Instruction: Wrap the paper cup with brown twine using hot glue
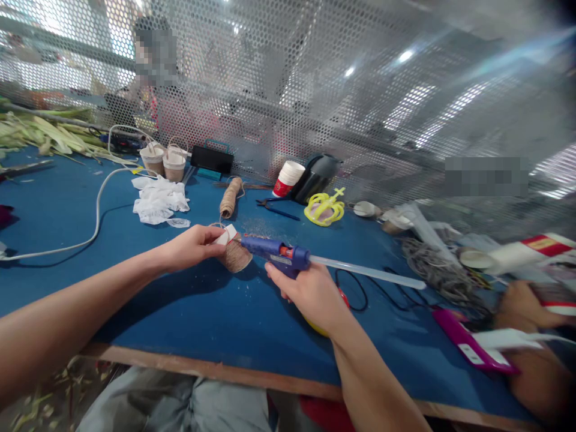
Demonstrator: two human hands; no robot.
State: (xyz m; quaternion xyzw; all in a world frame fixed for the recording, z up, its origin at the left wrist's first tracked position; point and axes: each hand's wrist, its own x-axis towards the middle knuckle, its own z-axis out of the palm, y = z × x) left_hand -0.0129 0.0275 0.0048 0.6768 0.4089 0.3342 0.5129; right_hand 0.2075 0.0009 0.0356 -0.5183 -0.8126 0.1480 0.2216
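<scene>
My left hand (191, 247) is closed on a small paper cup (237, 257), pinching its white part. Brown twine wraps the lower part of the cup, which lies tilted above the blue table. In my right hand (317, 294) is a blue hot glue gun (270, 248), its nozzle at the cup's side, touching or very close. A long translucent glue stick (369, 271) juts out of the gun's back end. Just beyond the cup lies a roll of twine (231, 198), and a strand runs toward my left fingers.
Behind are white cloth (159, 199), two twine-wrapped cups (174, 165), pliers (279, 209), stacked paper cups (288, 179), a dark kettle (317, 177) and a yellow crown-shaped piece (324, 210). A purple power strip (472, 342), tangled cord (432, 270) and another person's arm (522, 306) are at right.
</scene>
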